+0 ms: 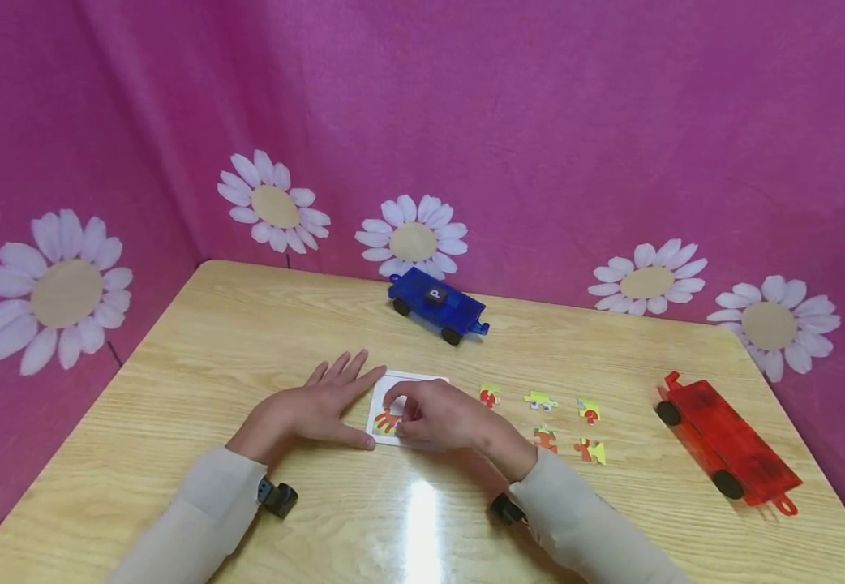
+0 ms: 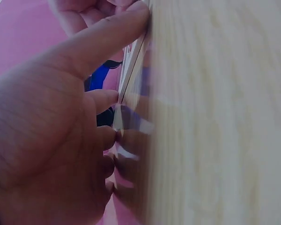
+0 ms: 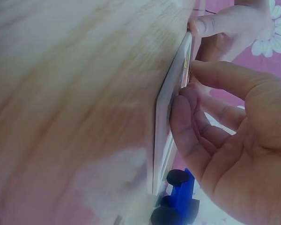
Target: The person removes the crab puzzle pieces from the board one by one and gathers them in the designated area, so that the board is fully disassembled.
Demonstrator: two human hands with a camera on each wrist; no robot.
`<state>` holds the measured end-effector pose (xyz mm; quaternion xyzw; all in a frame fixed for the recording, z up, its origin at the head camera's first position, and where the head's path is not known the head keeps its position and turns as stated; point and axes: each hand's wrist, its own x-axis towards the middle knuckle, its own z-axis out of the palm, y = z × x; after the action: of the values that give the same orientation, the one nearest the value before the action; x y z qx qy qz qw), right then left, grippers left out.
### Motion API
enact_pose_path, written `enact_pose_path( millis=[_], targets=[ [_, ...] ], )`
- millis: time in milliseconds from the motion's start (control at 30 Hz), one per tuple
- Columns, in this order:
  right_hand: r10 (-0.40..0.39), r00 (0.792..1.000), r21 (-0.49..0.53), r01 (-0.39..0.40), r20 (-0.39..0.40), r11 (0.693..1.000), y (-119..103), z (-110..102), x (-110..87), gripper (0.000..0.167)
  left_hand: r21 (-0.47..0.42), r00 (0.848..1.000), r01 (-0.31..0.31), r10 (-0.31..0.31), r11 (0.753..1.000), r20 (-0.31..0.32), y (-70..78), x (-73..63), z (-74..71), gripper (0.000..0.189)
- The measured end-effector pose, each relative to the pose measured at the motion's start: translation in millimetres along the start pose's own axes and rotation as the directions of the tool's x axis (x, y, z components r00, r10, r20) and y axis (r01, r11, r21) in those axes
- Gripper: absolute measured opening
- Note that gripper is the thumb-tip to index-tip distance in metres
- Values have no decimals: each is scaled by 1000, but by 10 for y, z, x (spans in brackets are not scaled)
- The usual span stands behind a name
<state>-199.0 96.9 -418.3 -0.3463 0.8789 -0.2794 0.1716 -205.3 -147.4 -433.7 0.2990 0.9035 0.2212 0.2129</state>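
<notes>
A white-framed puzzle board (image 1: 415, 375) lies on the table, an orange-and-yellow puzzle piece (image 1: 386, 422) in its lower left corner. My left hand (image 1: 316, 412) lies spread at the board's left side. Its thumb and index finger touch the frame, as the left wrist view also shows along the board's edge. My right hand (image 1: 446, 414) is over the board, thumb and index finger curled about the puzzle piece's edges; it hides the board's right part. In the right wrist view the curled fingers (image 3: 189, 131) rest against the board.
Right of the board lie several loose puzzle pieces (image 1: 542, 401) in two rows. A blue toy wagon (image 1: 437, 304) stands behind, near the back edge. At the right stands a red toy wagon (image 1: 732, 442). A pink curtain with daisies (image 1: 510, 138) hangs behind the wooden table (image 1: 247, 324).
</notes>
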Motion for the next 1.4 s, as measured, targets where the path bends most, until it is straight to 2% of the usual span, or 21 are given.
enact_pose_path(
  millis=[333,767,933,1100,1233,1400],
  targets=[
    [30,999,-11,-31,-15,999,13,38,6,30,6,999,-36,36,999,-12,-40,2,41,105],
    [72,995,-3,-73,-73,997,-6,60,1,32,-1,999,-34,34,999,-25,-53,1,58,104],
    [31,996,-3,-32,-79,999,-8,60,9,31,-7,999,-27,26,1000,-24,-55,-1,62,105],
    [-1,996,-55,-4,-86,999,-28,46,17,30,-11,999,-24,24,1000,-25,-62,4,71,105],
    [-4,996,-73,-2,-94,997,-54,35,23,21,-13,1000,-19,19,1000,-22,-65,8,74,105],
    [-1,994,-34,-3,-114,999,-78,14,40,6,-19,1000,-12,11,1000,-18,-59,8,78,105]
  ],
)
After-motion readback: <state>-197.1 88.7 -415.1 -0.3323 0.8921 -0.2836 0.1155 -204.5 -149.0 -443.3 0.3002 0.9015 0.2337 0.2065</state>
